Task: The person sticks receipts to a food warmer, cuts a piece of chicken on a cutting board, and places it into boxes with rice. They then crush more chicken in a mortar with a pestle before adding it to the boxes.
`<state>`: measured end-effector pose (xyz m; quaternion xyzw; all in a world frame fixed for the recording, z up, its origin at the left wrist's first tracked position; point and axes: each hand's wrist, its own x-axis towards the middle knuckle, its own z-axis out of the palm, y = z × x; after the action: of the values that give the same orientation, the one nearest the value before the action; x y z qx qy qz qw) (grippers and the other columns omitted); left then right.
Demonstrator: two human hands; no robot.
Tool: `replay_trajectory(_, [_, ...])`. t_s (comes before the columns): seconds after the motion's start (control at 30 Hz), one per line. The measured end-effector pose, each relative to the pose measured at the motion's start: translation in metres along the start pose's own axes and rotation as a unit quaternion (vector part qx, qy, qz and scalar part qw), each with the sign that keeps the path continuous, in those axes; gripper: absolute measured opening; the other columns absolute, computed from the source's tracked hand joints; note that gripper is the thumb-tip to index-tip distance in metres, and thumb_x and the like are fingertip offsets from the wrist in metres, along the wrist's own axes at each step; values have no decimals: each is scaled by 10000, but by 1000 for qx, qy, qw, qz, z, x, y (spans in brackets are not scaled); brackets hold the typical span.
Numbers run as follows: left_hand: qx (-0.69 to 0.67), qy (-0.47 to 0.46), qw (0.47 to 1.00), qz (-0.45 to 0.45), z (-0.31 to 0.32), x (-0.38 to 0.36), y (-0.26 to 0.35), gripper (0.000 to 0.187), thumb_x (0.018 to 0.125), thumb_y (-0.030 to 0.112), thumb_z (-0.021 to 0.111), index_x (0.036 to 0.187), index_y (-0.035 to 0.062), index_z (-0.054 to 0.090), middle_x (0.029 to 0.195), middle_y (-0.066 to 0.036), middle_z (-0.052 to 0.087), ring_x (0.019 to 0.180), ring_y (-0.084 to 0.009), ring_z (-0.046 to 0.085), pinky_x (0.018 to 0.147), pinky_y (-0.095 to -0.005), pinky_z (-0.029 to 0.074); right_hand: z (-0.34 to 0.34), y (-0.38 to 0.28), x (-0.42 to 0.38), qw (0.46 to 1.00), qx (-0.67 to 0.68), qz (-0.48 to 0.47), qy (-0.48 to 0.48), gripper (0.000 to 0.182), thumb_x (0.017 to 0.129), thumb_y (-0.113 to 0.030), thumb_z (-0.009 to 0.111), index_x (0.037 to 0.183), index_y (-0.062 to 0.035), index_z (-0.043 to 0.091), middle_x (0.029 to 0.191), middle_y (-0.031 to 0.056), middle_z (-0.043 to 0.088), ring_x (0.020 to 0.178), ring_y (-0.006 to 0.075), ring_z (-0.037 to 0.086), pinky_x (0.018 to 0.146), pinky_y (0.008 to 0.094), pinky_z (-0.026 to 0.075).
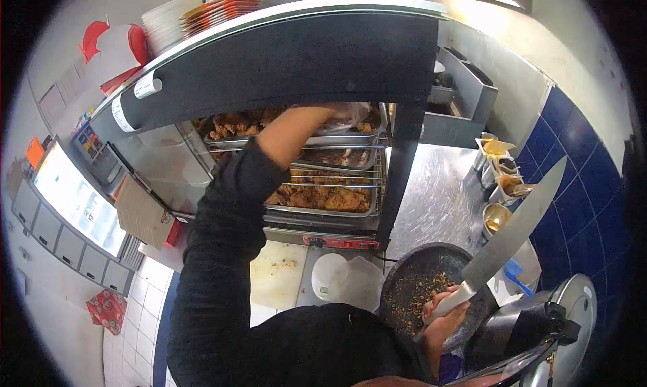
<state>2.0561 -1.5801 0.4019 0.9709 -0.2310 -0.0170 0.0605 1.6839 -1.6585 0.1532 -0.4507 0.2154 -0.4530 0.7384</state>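
Observation:
My right hand (445,311) is wrapped round the pale handle of a large broad-bladed knife (519,218), its blade pointing up and to the right. Beneath that hand lies a dark round shallow bowl (399,269) strewn with brown crumbs. My left hand (345,117), in a clear plastic glove, reaches into the top level of a food warmer (290,63). Its fingers are mostly hidden under the warmer's upper edge, so any hold on something cannot be made out. Fried chicken (232,125) sits near it on the top tray; more fried pieces (337,198) fill a lower tray.
A white cutting board (275,272) with crumbs and a kitchen scale (330,279) lie below the warmer. Small containers of sauce (495,148) line the tiled wall on the right. A blue spoon (517,276) and a large metal pot (505,333) stand close to the knife.

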Motion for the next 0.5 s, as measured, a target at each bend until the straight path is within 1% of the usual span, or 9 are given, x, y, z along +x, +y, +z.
replay_trajectory(0.1, [16, 4, 1000, 15, 4, 23, 4, 419, 862, 280, 538, 1236, 91, 537, 1239, -191, 544, 1149, -336, 520, 975, -478, 405, -1, -5, -5, 1000, -26, 10, 14, 556, 949, -590, 265, 1032, -56, 400, 576, 50, 407, 390, 148, 375, 367, 287, 332])
replay_trajectory(0.2, [24, 22, 997, 66, 5, 23, -2, 422, 857, 237, 548, 1257, 105, 518, 1268, -180, 524, 1179, -325, 499, 996, -482, 395, -14, 0, -6, 999, -30, -17, -17, 544, 952, -582, 275, 1029, -60, 410, 580, 45, 406, 398, 137, 360, 368, 281, 331])
replay_trajectory(0.23, [26, 34, 995, 90, 5, 19, -6, 426, 855, 222, 551, 1264, 110, 512, 1278, -177, 518, 1189, -322, 491, 1003, -483, 392, -15, -2, -7, 999, -30, -9, -8, 542, 952, -580, 276, 1029, -61, 412, 581, 44, 407, 401, 135, 362, 369, 278, 331])
replay_trajectory(0.3, [31, 63, 985, 157, 6, 4, -17, 437, 851, 193, 557, 1278, 120, 500, 1298, -170, 504, 1208, -314, 477, 1017, -486, 385, -14, -6, -8, 1000, -29, 6, 7, 538, 953, -578, 279, 1029, -62, 415, 582, 40, 410, 408, 130, 366, 370, 273, 332])
replay_trajectory(0.4, [14, 107, 954, 279, 9, -26, -33, 462, 846, 150, 566, 1299, 134, 481, 1328, -159, 484, 1238, -303, 455, 1037, -490, 376, -19, -2, -5, 1000, -19, -7, -4, 548, 948, -587, 283, 1028, -63, 419, 586, 36, 415, 417, 125, 371, 370, 267, 330])
replay_trajectory(0.43, [-12, 104, 947, 303, 10, -38, -37, 472, 844, 136, 569, 1306, 139, 475, 1338, -156, 478, 1248, -300, 448, 1044, -491, 372, -15, -3, -6, 1000, -20, -1, 3, 551, 945, -591, 285, 1028, -63, 420, 587, 36, 416, 420, 126, 374, 369, 268, 329])
replay_trajectory(0.47, [-102, 54, 947, 300, 9, -53, -36, 503, 829, 69, 592, 1311, 142, 467, 1373, -139, 447, 1260, -306, 432, 1052, -477, 377, -10, -5, -7, 1000, -22, 5, 10, 554, 943, -595, 288, 1028, -64, 421, 588, 37, 416, 423, 126, 376, 368, 268, 327])
replay_trajectory(0.5, [-53, 144, 900, 407, 12, -55, -41, 531, 802, 31, 611, 1303, 150, 476, 1353, -136, 464, 1241, -304, 449, 1048, -466, 389, -7, -6, -8, 999, -25, 12, 18, 558, 941, -599, 291, 1028, -64, 422, 589, 37, 417, 426, 126, 378, 367, 269, 325])
